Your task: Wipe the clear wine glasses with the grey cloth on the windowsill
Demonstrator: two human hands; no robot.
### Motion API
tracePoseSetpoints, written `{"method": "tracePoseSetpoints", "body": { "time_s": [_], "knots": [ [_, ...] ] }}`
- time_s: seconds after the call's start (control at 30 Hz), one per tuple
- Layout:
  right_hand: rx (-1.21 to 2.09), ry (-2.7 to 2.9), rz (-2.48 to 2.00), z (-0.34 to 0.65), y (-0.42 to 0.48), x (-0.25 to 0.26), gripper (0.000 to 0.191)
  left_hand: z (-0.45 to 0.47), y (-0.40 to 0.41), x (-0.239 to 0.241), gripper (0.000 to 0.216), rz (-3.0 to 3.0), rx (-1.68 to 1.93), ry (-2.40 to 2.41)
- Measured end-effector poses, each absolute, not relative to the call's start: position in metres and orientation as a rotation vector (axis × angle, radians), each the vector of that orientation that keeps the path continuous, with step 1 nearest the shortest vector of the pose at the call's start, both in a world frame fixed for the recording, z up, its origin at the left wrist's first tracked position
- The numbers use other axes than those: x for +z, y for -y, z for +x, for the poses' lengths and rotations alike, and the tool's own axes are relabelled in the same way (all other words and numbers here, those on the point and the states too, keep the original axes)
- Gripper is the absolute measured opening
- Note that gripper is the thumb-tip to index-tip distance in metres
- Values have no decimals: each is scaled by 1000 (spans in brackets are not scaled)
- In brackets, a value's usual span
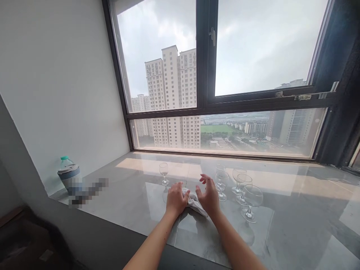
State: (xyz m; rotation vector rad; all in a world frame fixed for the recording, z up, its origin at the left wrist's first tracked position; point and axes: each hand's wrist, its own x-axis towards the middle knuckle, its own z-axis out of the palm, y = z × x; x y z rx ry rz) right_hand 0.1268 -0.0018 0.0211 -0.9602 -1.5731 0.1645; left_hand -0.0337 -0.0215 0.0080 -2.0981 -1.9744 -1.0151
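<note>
Left hand (177, 199): curled at cloth (196, 205), grip indeterminate. Right hand (209, 195): half-open, unloaded. Around cloth: glasses (252, 198), one to three o'clock; lone glass (164, 172), ten; cup (68, 175), nine.

"Which colours are being shown here?"
"Grey is being shown by the tiled windowsill (126, 202), white by the cloth (195, 204)."
"And elsewhere?"
"Brownish black is being displayed by the window frame (203, 56), mint green by the bottle cap (65, 158)."
</note>
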Motion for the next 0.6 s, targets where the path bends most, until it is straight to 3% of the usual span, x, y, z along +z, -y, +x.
{"method": "tracePoseSetpoints", "body": {
  "time_s": [0.13, 0.27, 0.47, 0.6],
  "knots": [
    [455, 1910, -949, 122, -1, 7, 64, -35, 18, 4, 36, -1909, -990, 2045],
    [664, 2021, -996, 123, -4, -3, 63, -37, 11, -1, 39, -1717, -1017, 2135],
    [655, 1983, -966, 126, -11, -7, 58, -65, -2, 2, 32, -1545, -952, 2387],
    [553, 1877, -1017, 124, -15, -7, 62, -99, -19, 10, 37, -1741, -834, 2515]
  ]
}}
